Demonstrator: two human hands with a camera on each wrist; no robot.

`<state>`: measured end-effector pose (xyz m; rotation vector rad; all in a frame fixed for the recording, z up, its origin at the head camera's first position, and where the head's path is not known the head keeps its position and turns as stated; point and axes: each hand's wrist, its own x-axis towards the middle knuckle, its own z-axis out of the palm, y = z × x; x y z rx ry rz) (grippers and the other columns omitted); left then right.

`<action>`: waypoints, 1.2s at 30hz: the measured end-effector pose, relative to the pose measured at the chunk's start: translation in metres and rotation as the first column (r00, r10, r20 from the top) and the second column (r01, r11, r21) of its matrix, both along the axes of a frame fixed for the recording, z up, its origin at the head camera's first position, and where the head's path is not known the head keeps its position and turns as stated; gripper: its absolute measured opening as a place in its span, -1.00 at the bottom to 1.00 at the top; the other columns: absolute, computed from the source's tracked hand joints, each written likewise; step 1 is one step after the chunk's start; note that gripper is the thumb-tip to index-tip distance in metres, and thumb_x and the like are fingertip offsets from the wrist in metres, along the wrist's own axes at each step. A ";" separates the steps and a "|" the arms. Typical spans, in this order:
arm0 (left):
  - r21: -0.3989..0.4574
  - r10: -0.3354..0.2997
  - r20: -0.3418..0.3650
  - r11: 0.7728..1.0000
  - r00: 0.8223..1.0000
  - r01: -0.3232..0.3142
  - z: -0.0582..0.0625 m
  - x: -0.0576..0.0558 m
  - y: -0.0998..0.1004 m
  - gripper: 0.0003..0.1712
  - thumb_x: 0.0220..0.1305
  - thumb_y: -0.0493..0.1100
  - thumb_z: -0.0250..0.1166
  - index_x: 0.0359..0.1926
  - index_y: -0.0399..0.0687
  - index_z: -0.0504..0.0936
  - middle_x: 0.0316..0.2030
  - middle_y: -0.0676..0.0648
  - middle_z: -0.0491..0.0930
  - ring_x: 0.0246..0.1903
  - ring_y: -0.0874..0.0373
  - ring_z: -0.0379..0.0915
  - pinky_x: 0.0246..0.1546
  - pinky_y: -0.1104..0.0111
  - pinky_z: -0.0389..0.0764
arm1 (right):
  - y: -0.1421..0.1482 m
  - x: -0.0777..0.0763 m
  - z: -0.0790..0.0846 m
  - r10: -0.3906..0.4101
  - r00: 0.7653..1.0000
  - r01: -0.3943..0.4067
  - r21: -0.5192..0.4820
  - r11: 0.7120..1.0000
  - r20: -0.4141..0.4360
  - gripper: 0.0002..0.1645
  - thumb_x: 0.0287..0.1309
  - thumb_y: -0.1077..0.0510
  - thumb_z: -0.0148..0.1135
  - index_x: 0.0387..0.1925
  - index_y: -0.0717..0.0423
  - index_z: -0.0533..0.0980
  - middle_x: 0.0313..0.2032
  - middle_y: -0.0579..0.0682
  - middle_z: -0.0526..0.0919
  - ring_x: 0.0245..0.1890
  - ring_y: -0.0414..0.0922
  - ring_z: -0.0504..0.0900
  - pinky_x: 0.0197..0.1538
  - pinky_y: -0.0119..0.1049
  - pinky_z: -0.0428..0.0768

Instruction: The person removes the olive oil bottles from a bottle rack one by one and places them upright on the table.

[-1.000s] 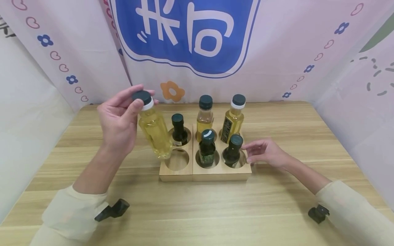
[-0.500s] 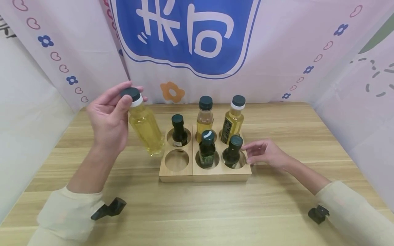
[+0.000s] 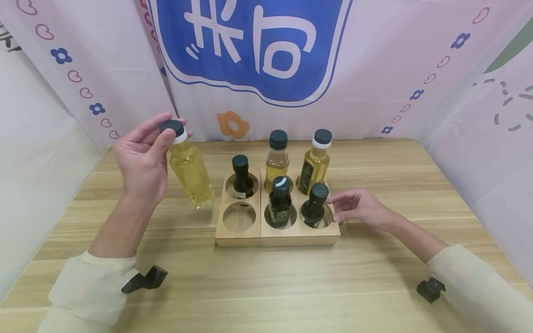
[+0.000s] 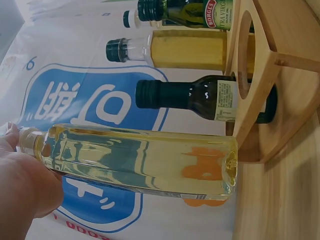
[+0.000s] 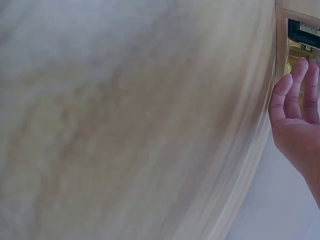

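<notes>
In the head view my left hand (image 3: 141,162) pinches a bottle of yellow oil (image 3: 191,173) by its dark cap and neck. The bottle hangs tilted above the table, left of a wooden bottle rack (image 3: 300,239). Seen from the left wrist, its clear body (image 4: 140,160) lies beside a dark bottle (image 4: 202,95) that stands in the rack. The rack's front-left hole (image 3: 239,217) has no bottle in it. My right hand (image 3: 360,208) touches the rack's right side, its fingers loosely bent near a dark green bottle (image 3: 315,206).
Also in the rack stand a green bottle (image 3: 280,203), two yellow oil bottles, one with a black label (image 3: 306,175), and a dark bottle (image 3: 241,175) at back left. A printed cloth (image 3: 366,60) hangs behind the wooden table (image 3: 266,291).
My left hand has moved left with the oil bottle, away from above the rack's front-left hole. The right hand and rack stay in place.
</notes>
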<state>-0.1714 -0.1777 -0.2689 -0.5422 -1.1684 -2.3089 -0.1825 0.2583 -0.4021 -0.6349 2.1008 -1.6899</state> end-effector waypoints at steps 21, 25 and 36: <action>-0.064 0.118 0.121 0.992 0.986 -0.111 -0.016 -0.020 -0.010 -0.72 0.13 -0.65 0.39 -0.09 -0.56 0.70 -0.19 -0.36 0.76 -0.20 -0.05 0.80 0.05 0.22 0.72 | -0.001 0.000 0.002 -0.015 1.000 0.014 0.008 1.000 0.016 -0.48 0.01 0.49 0.46 0.07 0.53 0.55 -0.24 0.04 0.75 -0.30 -0.14 0.74 -0.22 -0.31 0.77; -0.047 0.117 0.129 0.993 0.985 -0.111 -0.020 -0.024 -0.011 -0.71 0.11 -0.64 0.41 -0.10 -0.58 0.69 -0.21 -0.36 0.76 -0.23 -0.05 0.80 0.03 0.23 0.72 | -0.001 0.000 0.001 -0.012 1.000 0.012 0.004 1.000 0.022 -0.46 0.02 0.50 0.46 0.07 0.57 0.52 -0.24 0.04 0.75 -0.30 -0.15 0.74 -0.21 -0.31 0.78; -0.011 0.149 0.193 0.989 0.970 -0.150 -0.022 -0.031 -0.012 -0.71 0.09 -0.60 0.46 -0.11 -0.56 0.70 -0.21 -0.36 0.76 -0.21 -0.03 0.80 -0.06 0.31 0.75 | -0.001 0.001 0.002 -0.012 1.000 0.011 0.014 1.000 0.022 -0.45 0.03 0.49 0.46 0.08 0.60 0.50 -0.24 0.03 0.74 -0.30 -0.14 0.74 -0.21 -0.31 0.77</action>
